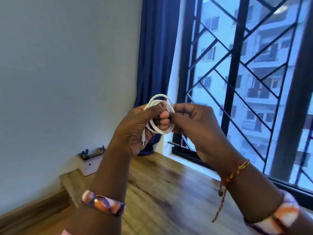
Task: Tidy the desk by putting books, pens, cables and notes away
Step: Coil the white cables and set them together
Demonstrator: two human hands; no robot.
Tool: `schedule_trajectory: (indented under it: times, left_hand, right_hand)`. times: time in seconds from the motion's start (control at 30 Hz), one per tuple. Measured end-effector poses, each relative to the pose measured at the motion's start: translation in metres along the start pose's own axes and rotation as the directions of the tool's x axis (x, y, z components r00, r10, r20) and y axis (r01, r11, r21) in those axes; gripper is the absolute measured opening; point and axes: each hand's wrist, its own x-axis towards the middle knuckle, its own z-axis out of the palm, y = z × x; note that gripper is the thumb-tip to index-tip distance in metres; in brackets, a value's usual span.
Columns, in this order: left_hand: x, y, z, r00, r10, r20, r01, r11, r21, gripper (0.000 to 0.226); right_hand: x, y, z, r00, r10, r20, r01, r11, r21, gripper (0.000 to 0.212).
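A white cable (160,97) is wound into a small coil and held up in front of the window. My left hand (135,129) grips the coil, thumb across its top, and the cable's plug end hangs down beside the palm. My right hand (198,128) pinches the coil's right side with curled fingers. Both hands touch each other at the coil. The wooden desk (169,192) lies below them.
A white organizer box (89,163) with pens and tools stands at the desk's far corner against the wall. A blue curtain (155,48) hangs behind the hands. A barred window (245,73) runs along the desk's right side.
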Motion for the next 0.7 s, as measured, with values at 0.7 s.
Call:
schedule_trajectory:
  times: [0.7]
  left_hand:
    - [0.006,-0.037,0.048,0.854,0.455,0.251,-0.426,0.336,0.840,0.031]
  right_hand:
    - [-0.013,-0.006,-0.055,0.959,-0.239,-0.154,0.094,0.777,-0.623,0.016]
